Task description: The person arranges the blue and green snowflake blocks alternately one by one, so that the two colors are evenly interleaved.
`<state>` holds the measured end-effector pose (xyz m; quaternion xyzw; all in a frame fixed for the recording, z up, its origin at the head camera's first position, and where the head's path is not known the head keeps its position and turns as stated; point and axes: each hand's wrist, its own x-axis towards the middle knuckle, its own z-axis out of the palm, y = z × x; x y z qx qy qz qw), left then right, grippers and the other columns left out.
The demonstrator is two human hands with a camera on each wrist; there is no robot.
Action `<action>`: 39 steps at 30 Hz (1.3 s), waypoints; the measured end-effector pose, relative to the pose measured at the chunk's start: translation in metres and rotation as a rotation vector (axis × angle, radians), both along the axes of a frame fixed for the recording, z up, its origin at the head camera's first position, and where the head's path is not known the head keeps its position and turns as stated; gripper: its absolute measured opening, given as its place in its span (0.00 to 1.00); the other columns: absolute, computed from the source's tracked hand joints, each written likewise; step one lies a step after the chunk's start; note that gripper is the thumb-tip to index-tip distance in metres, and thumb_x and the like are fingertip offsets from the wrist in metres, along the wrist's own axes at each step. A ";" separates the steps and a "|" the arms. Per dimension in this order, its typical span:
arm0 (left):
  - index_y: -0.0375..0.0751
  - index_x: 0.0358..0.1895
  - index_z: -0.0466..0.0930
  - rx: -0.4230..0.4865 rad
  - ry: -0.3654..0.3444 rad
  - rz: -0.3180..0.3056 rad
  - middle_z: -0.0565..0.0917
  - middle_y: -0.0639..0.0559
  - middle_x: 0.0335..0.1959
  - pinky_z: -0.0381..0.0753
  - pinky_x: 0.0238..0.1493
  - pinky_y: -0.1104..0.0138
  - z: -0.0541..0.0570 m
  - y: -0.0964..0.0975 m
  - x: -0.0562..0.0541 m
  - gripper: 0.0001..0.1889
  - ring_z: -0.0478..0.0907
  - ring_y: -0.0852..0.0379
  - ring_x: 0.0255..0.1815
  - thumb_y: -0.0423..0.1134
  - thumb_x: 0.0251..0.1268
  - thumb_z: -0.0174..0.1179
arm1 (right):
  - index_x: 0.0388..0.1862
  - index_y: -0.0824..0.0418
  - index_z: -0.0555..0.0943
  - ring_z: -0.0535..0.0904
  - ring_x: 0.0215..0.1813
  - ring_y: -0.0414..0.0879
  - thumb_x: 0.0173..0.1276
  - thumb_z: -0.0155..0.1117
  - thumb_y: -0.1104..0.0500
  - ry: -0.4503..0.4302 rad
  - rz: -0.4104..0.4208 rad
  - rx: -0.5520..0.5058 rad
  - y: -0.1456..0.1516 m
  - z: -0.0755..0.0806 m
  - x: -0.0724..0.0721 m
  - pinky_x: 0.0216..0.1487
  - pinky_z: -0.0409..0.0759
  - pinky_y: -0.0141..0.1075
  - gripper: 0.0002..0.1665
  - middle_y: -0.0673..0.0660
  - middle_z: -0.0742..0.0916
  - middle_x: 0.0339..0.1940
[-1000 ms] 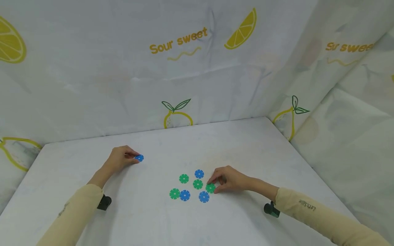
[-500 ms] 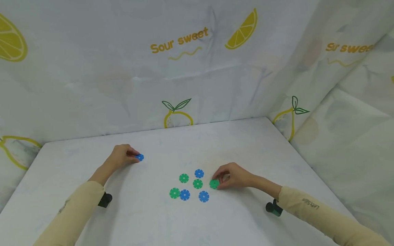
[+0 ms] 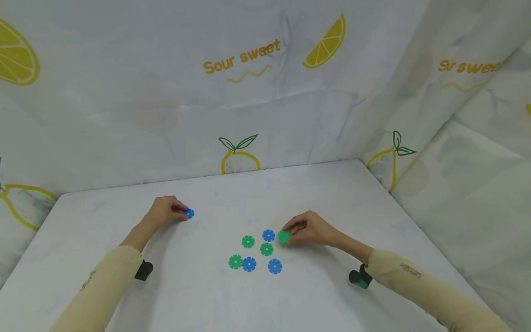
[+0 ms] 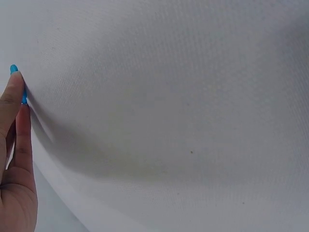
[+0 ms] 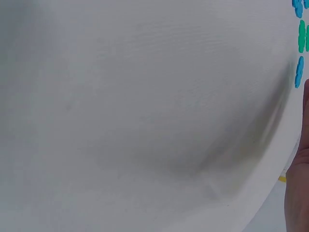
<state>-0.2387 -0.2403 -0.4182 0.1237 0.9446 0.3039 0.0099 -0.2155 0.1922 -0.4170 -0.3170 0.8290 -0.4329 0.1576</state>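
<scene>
From my station I saw the green disc (image 3: pixel 283 236) pinched in the right hand (image 3: pixel 310 228); it had just shifted farther from the person, to beside the farthest loose blue disc (image 3: pixel 266 235). Whether it touched the table (image 3: pixel 215 299) I couldn't tell, so I judged its placing unfinished. Five more loose discs (image 3: pixel 264 249) lay nearby. Well off to the left, the left hand (image 3: pixel 162 213) pinched a separate blue disc (image 3: pixel 190 213), practically unmoved.
</scene>
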 end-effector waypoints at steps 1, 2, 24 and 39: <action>0.28 0.38 0.85 0.000 -0.002 0.001 0.82 0.42 0.31 0.80 0.42 0.55 0.000 0.000 0.000 0.12 0.79 0.45 0.36 0.30 0.50 0.72 | 0.42 0.67 0.85 0.84 0.36 0.41 0.54 0.74 0.64 0.002 -0.009 -0.003 -0.002 0.000 -0.001 0.44 0.82 0.31 0.16 0.57 0.88 0.40; 0.28 0.38 0.85 -0.002 -0.003 0.002 0.82 0.43 0.31 0.79 0.42 0.55 0.001 0.000 0.000 0.12 0.79 0.45 0.36 0.30 0.50 0.72 | 0.42 0.68 0.85 0.84 0.36 0.41 0.54 0.74 0.64 0.005 -0.015 -0.010 -0.004 -0.001 -0.003 0.43 0.82 0.31 0.16 0.58 0.88 0.40; 0.28 0.38 0.85 0.001 -0.015 -0.006 0.80 0.45 0.29 0.80 0.41 0.57 0.001 0.000 -0.002 0.11 0.78 0.49 0.34 0.30 0.50 0.71 | 0.42 0.68 0.85 0.84 0.36 0.44 0.54 0.75 0.65 -0.058 -0.094 -0.083 -0.064 0.001 -0.035 0.41 0.82 0.29 0.16 0.59 0.88 0.39; 0.28 0.38 0.85 -0.004 -0.029 0.011 0.81 0.45 0.30 0.79 0.41 0.57 0.001 0.001 -0.003 0.11 0.77 0.49 0.35 0.30 0.51 0.71 | 0.43 0.68 0.85 0.85 0.38 0.43 0.53 0.75 0.66 -0.089 -0.146 -0.122 -0.107 0.000 -0.052 0.45 0.81 0.31 0.17 0.58 0.88 0.41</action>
